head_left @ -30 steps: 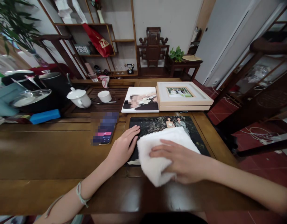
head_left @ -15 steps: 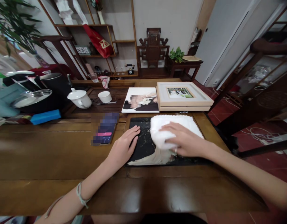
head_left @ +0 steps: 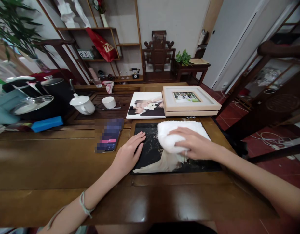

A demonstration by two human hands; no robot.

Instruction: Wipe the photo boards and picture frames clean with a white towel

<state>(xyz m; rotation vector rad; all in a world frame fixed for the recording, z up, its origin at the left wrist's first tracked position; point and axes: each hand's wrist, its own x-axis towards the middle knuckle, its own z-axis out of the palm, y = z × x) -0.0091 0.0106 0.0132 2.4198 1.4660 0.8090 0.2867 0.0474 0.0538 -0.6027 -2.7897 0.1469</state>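
Note:
A dark photo panel [head_left: 150,143], with a pale dress-like shape along its lower part, lies flat on the wooden table. My right hand [head_left: 192,143] grips a white fluffy towel [head_left: 168,133] pressed against the panel; the towel covers the panel's upper right. At the panel's left edge rests my left hand [head_left: 129,151], fingers stretched out and holding nothing. Just behind the panel lie a white-edged photo print [head_left: 146,112] and a stack of light wooden picture frames [head_left: 207,100]. A phone [head_left: 109,136] with a lit screen lies left of my left hand.
On the table's left are a white lidded cup [head_left: 82,104], a small white bowl [head_left: 109,102], a blue block [head_left: 47,124] and a glass-lidded pot [head_left: 34,105]. Across the room stand a carved chair [head_left: 159,52] and a shelf [head_left: 101,29]. A dark chair [head_left: 267,94] stands at right.
My right hand has shifted slightly up with the towel's near edge, showing a bit more of the pale shape. My left hand stays in place. The view has tilted very slightly.

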